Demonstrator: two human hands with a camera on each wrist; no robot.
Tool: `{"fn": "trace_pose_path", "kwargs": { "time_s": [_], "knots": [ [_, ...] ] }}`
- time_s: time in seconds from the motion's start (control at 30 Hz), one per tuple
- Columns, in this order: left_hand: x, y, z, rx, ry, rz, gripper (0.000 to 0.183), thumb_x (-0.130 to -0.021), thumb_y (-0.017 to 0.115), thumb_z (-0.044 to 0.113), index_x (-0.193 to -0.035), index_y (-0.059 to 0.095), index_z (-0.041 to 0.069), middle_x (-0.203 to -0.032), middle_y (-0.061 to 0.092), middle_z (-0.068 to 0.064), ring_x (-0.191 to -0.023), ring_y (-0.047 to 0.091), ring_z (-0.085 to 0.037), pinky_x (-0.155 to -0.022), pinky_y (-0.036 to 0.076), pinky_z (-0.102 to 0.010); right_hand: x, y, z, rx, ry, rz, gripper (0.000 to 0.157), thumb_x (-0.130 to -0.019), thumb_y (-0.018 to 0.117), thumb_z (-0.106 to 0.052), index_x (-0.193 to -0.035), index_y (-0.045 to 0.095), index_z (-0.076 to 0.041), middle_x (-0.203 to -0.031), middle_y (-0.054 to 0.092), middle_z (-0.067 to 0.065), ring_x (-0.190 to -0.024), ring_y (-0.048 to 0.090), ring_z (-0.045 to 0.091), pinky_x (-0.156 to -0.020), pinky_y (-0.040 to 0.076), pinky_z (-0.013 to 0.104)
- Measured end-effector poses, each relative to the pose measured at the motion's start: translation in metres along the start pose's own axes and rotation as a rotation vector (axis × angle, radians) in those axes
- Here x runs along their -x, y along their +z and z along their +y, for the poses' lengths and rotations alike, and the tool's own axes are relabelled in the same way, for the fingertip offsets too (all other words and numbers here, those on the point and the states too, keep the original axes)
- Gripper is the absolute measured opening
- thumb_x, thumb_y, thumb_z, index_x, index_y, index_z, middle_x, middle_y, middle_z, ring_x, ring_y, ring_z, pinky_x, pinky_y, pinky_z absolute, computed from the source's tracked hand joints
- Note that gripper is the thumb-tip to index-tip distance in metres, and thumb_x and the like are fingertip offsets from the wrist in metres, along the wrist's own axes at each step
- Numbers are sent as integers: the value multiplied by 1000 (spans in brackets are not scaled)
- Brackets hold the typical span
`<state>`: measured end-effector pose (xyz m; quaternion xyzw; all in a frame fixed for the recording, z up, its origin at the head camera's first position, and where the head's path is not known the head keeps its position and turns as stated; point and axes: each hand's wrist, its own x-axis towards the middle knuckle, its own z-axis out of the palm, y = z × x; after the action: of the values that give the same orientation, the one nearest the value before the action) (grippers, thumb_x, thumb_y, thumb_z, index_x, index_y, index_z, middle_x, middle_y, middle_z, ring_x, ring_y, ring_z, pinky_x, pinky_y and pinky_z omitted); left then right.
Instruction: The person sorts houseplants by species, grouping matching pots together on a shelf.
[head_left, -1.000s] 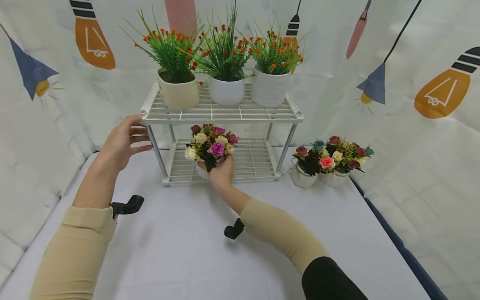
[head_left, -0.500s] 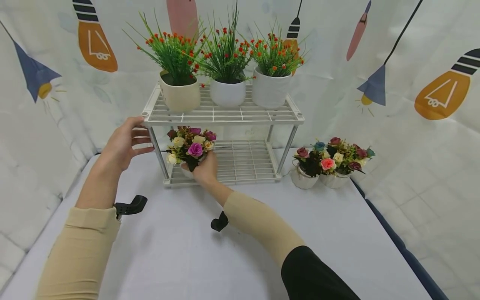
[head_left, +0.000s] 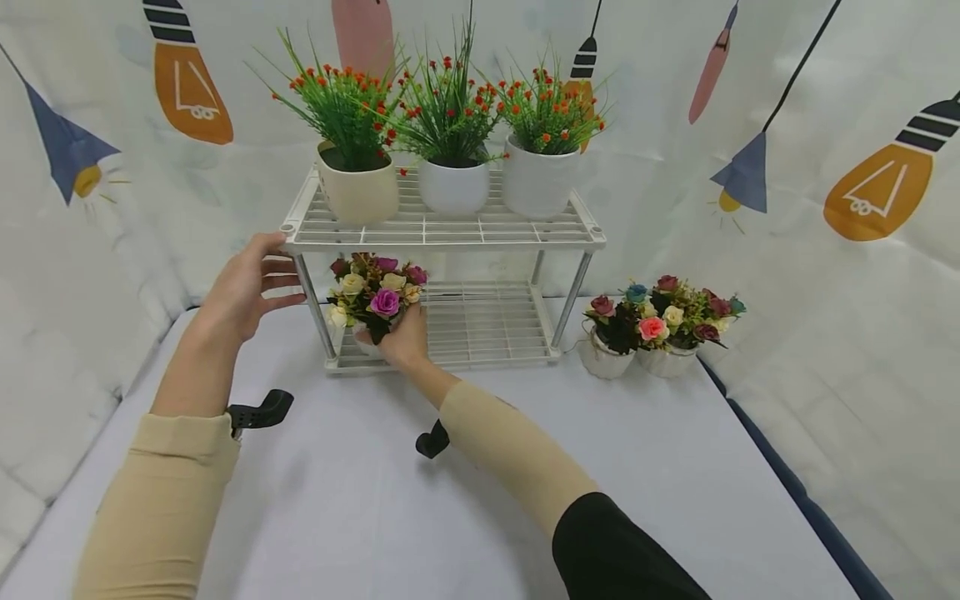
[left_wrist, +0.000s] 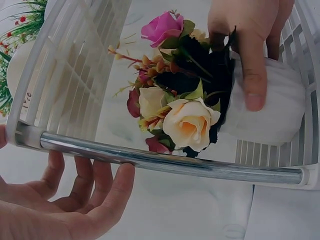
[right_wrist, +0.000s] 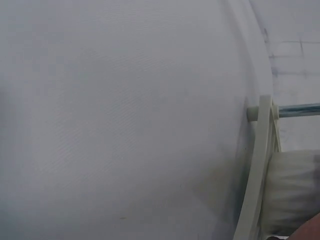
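Observation:
My right hand (head_left: 405, 337) grips a white pot (left_wrist: 272, 100) of artificial roses (head_left: 384, 302), purple, cream and dark red, at the left end of the rack's lower shelf (head_left: 487, 325). In the left wrist view the thumb presses the pot's side; the other fingers are partly hidden behind it. The pot appears again in the right wrist view, beside the shelf's rim (right_wrist: 257, 165). My left hand (head_left: 243, 279) holds the upper left corner of the white two-tier rack (head_left: 442, 246), with its fingertips at the metal post (left_wrist: 165, 162).
On the upper shelf stand three potted grassy plants with red flowers, in a cream pot (head_left: 358, 192), a white pot (head_left: 453, 185) and another white pot (head_left: 538, 179). Two more rose pots, a left one (head_left: 603, 358) and a right one (head_left: 667, 358), stand on the white-covered table (head_left: 337, 500).
My right hand has moved the rose pot left along the lower shelf, from near its middle to its left end, mostly in the first half second. My left hand has stayed at the rack's corner.

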<state>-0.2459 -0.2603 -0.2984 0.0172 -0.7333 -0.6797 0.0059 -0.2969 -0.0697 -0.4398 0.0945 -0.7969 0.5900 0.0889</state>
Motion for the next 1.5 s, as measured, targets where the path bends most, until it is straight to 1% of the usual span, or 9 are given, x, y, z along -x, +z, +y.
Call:
{"fn": "trace_pose_path", "kwargs": {
  "time_s": [0.13,0.27,0.37,0.6,0.7,0.87,1.03,1.3,1.5],
  "knots": [
    [3,-4,-1,-14,-3,11,50,-103,45,63,-125,53,18,-125,47,-9,-110,52,-21,-76,58,-24,6,-9,-5,9,84,-54,90,-74,94,-5,-148,42,-5,-140,56,12,-131,53,22,-110,41,26],
    [3,-8,0,2,3,19,49,-103,46,61,-124,54,17,-122,47,-8,-108,52,-20,-75,58,-24,10,-28,-11,141,208,-129,84,-81,87,-7,-150,39,1,-144,53,18,-131,53,31,-107,47,36],
    [4,-10,1,10,13,27,49,-103,46,60,-124,54,17,-121,48,-7,-108,52,-20,-75,58,-24,11,-48,-13,148,214,-190,71,-85,83,-8,-145,45,2,-142,53,21,-129,52,33,-105,48,40],
    [7,-6,-1,19,-2,29,49,-103,46,60,-124,54,16,-122,48,-7,-108,52,-20,-77,57,-25,42,-102,-4,54,250,-380,46,-94,76,-14,-133,57,2,-134,57,20,-118,55,26,-100,49,37],
    [6,-3,-1,28,10,31,48,-104,46,59,-123,54,15,-121,48,-7,-107,52,-20,-77,56,-25,62,-124,0,12,294,-414,42,-96,74,-15,-130,58,3,-129,60,17,-114,58,24,-95,51,38],
    [4,2,0,39,14,24,47,-104,47,57,-122,53,14,-119,50,-6,-106,52,-20,-77,56,-26,85,-160,16,-16,334,-396,32,-95,73,-12,-121,63,4,-115,65,8,-105,63,20,-92,54,44],
    [2,2,-1,-8,20,34,52,-103,45,61,-124,52,14,-119,49,-6,-107,52,-20,-77,56,-25,94,-194,28,-72,340,-352,29,-97,69,-9,-120,61,7,-113,65,11,-102,63,20,-95,53,47],
    [0,3,-1,-44,28,35,50,-103,42,63,-123,53,18,-121,50,-7,-108,53,-20,-78,56,-25,100,-233,41,-128,362,-206,34,-101,65,-8,-127,55,12,-116,63,13,-105,60,19,-102,49,53],
    [0,4,-2,-39,29,33,53,-103,43,61,-126,53,15,-119,50,-5,-107,53,-20,-78,56,-25,108,-254,53,-110,411,-41,35,-101,65,-10,-129,53,9,-119,61,14,-104,59,18,-100,50,45]
  ]
}}
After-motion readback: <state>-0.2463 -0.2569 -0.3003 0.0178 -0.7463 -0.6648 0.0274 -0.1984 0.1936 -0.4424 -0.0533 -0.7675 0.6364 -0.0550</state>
